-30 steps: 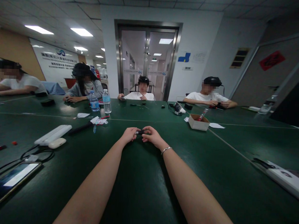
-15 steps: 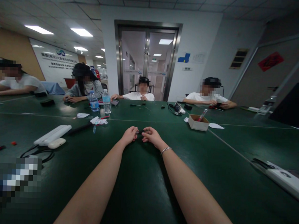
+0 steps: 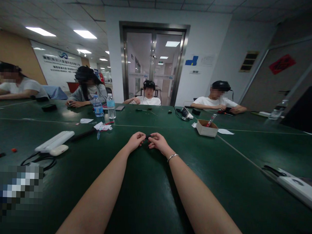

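Both my arms stretch out over the dark green table (image 3: 148,191). My left hand (image 3: 135,141) and my right hand (image 3: 158,142) meet at the table's middle. Between their fingertips they pinch a small black object (image 3: 147,137), mostly hidden by the fingers. A thin silver bracelet (image 3: 172,157) circles my right wrist. Both hands rest low, close to the tabletop.
A white power strip (image 3: 55,141) and black cables (image 3: 38,160) lie at the left. Two water bottles (image 3: 104,106) stand behind them. A small cardboard box (image 3: 207,128) sits to the right, another white strip (image 3: 294,187) at far right. Several people sit around the far side.
My hands stay together on the small black object with only slight finger shifts. The person across the table has moved an arm.
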`<state>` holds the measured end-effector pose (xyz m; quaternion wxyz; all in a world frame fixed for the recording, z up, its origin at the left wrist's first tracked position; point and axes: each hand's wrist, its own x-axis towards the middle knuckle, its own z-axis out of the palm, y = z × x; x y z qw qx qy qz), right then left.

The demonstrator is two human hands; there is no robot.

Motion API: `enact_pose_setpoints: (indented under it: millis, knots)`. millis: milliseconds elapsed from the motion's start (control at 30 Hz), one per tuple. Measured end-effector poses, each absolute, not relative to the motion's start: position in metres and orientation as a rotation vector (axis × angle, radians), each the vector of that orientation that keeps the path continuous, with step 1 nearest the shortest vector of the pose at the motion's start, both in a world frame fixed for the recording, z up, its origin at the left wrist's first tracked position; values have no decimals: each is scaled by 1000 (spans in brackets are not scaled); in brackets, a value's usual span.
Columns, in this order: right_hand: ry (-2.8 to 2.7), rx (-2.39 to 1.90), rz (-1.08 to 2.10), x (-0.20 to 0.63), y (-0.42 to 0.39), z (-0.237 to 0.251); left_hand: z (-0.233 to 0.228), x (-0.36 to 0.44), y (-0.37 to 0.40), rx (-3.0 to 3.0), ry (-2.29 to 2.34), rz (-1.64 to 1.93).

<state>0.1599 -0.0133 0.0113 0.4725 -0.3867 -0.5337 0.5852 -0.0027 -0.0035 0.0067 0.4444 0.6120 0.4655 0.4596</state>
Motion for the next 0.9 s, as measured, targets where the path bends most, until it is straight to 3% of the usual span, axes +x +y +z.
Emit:
enact_pose_setpoints:
  millis: [267,900]
  knots:
    - [-1279,-958,1444,160,-13,11,11,-7,-9,1591,1001,1187]
    - [-1291,-971,1435,159,-15,14,3,-6,3,1465,1129,1242]
